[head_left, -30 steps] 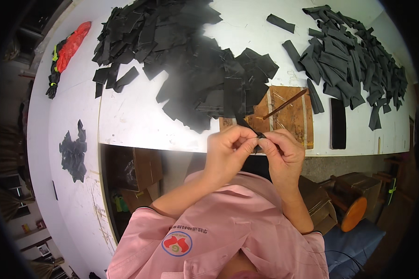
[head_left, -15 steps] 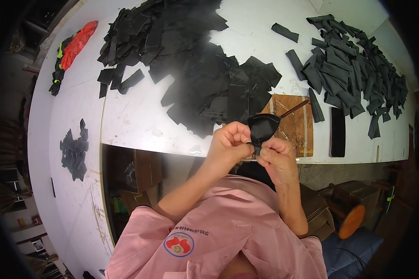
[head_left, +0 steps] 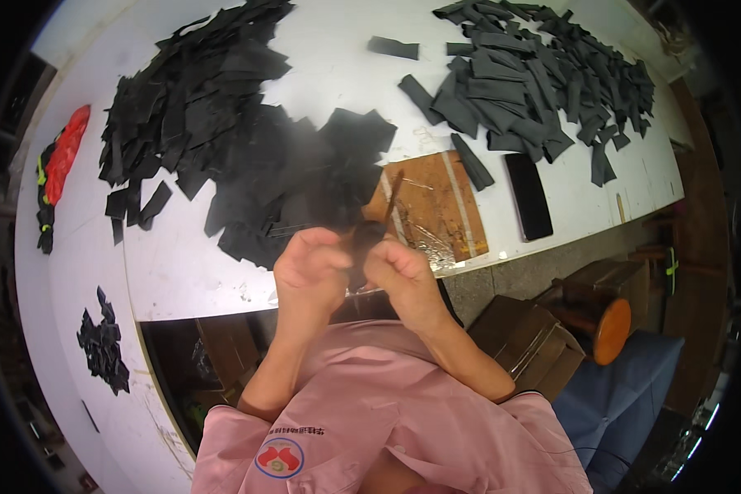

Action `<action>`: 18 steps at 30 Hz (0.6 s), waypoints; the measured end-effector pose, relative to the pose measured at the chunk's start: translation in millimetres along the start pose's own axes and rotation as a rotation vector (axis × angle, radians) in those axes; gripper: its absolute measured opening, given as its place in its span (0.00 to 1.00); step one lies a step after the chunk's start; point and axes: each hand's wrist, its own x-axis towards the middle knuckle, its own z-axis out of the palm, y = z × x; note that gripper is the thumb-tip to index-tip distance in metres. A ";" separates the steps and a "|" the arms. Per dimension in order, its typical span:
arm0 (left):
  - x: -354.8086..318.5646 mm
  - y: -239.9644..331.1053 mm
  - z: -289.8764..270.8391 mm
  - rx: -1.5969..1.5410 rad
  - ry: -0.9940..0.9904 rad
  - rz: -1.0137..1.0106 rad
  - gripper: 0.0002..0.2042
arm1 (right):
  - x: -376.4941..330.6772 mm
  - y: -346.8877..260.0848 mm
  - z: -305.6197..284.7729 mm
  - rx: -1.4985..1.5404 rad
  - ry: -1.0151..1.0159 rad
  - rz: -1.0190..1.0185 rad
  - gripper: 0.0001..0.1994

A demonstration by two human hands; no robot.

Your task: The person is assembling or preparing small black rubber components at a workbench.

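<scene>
Close together above the table's near edge, both hands are closed on a small piece of black fabric. My left hand pinches it from the left, fingers curled. My right hand grips its other side between thumb and fingers. The piece is blurred and partly covered by the fingers. Just beyond it, a thin brown rod slants up over a brown wooden board with pale strips. Whether the rod touches the fabric, I cannot tell. Flat black fabric pieces lie heaped beyond my left hand.
Folded dark tubes of fabric form a pile at the far right. A black phone lies right of the board. At left are a red plastic bag and a small heap of black scraps. Cardboard boxes and a stool stand below right.
The whole view has shifted, so table and piles appear turned and further left. Both hands still hold the black fabric, which is now seen narrower and blurred, near the rod's lower end.
</scene>
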 end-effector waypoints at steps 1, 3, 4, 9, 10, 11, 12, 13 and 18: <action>-0.6 1.3 0.7 -0.124 -0.023 -0.025 0.22 | -1.3 -3.7 1.5 0.011 -0.013 0.001 0.06; -1.6 1.9 0.6 -0.233 -0.063 -0.048 0.24 | -5.4 -9.0 2.4 -0.048 -0.005 -0.037 0.06; -1.8 1.7 2.1 -0.339 -0.091 -0.066 0.26 | -6.3 -11.9 2.7 -0.102 -0.009 -0.072 0.06; -6.5 3.8 15.6 0.326 0.033 0.196 0.27 | -3.4 -10.7 -6.4 -0.260 0.094 -0.250 0.05; -3.1 6.8 14.5 0.217 0.035 0.096 0.27 | -3.7 -11.0 -5.0 -0.299 0.098 -0.249 0.04; -0.2 8.5 12.4 0.108 0.038 -0.004 0.28 | -4.2 -10.6 -3.8 -0.339 0.102 -0.245 0.04; 1.8 7.5 9.3 0.107 0.036 -0.013 0.28 | -4.6 -9.7 -3.6 -0.339 0.108 -0.239 0.04; 3.1 5.9 5.6 -0.093 -0.020 -0.105 0.29 | -4.2 -10.0 -3.1 -0.298 0.075 -0.220 0.04; 1.4 2.5 -9.4 -0.653 -0.292 -0.300 0.31 | -6.1 -21.3 8.9 -0.270 -0.009 -0.274 0.04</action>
